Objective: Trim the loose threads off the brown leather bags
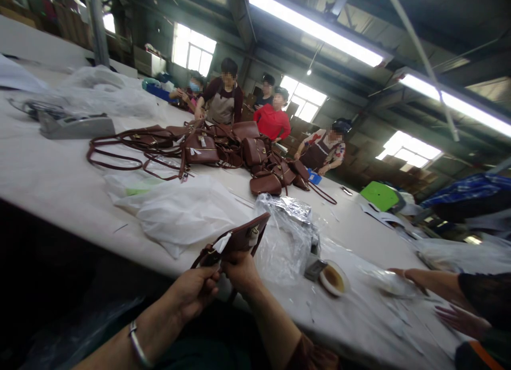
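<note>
I hold a small brown leather bag [243, 236] up over the near edge of the white table [48, 178]. My left hand [195, 290], with a metal bangle at the wrist, is closed on the bag's lower end and strap. My right hand [241, 271] grips the bag from below, its fingers curled round it. A white tag sits on the bag by my fingers. A crumpled clear plastic bag [285, 237] lies just behind the bag.
A heap of brown bags with long straps [223, 151] lies mid-table. White plastic sheets [179, 210] and a roll of tape [334, 278] are near me. A co-worker's hands [419, 282] rest at the right. Several people stand at the far side.
</note>
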The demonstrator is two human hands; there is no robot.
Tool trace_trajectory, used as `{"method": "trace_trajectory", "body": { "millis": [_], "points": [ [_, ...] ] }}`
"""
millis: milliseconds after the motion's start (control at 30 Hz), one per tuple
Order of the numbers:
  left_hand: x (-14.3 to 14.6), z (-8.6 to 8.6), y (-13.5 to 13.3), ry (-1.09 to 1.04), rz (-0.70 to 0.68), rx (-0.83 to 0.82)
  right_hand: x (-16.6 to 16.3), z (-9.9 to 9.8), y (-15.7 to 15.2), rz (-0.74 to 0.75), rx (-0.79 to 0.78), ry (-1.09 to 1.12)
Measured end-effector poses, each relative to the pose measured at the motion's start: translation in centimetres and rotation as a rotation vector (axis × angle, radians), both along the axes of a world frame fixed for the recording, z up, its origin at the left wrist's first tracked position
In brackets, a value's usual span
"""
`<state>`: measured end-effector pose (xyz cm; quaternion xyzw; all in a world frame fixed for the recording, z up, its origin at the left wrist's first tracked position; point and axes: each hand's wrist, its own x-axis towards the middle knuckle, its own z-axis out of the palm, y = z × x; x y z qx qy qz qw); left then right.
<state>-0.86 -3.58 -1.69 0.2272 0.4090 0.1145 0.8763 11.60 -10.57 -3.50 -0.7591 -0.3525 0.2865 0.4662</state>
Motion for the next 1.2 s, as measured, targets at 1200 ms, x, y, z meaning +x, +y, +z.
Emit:
{"method": "trace_trajectory", "body": {
  "millis": [1200],
  "points": [
    [-0.7, -1.9, -0.6, 0.008, 0.154, 0.302, -2.0, 0.3, -0.9, -0.134, 0.087, 0.257]
  ]
}}
